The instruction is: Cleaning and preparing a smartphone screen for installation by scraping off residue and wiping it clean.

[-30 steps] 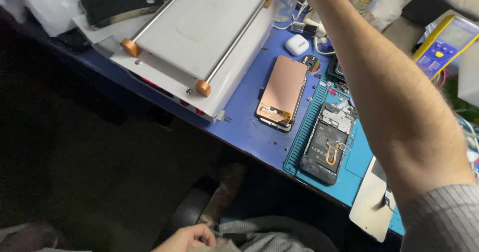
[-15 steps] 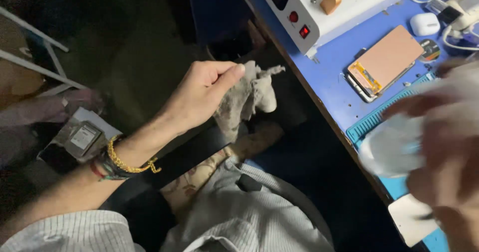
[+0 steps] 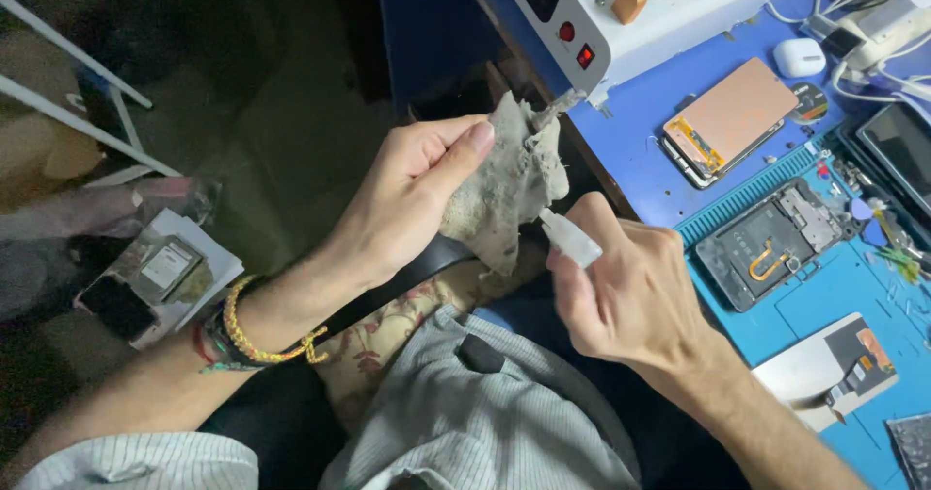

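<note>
A blue tabletop [image 3: 640, 150] fills the far right of the scene, with dim floor and clutter off to the left. I sit at its near edge, looking down at my lap.

My left hand [image 3: 412, 199] holds a crumpled grey rag [image 3: 504, 184] up in front of me, just off the tabletop's edge; my grip is closed on it, thumb pressed over the top fold and fingers behind. My right hand [image 3: 630, 291] is wrapped around a small white squeeze bottle [image 3: 572, 238], its nozzle tip pointing up and left, almost touching the rag's lower right edge.

On the tabletop, at the far side, stands a white heating machine [image 3: 621, 15] with a red display and an orange knob. To its right lies a phone face down with a copper-coloured plate [image 3: 732, 121], then a white earbud case [image 3: 799, 57] and white cables. Nearer, on a blue ridged mat [image 3: 844, 286], lies an opened phone frame [image 3: 771, 243] with an orange flex cable, and nearer still a detached screen panel [image 3: 824, 369].
</note>
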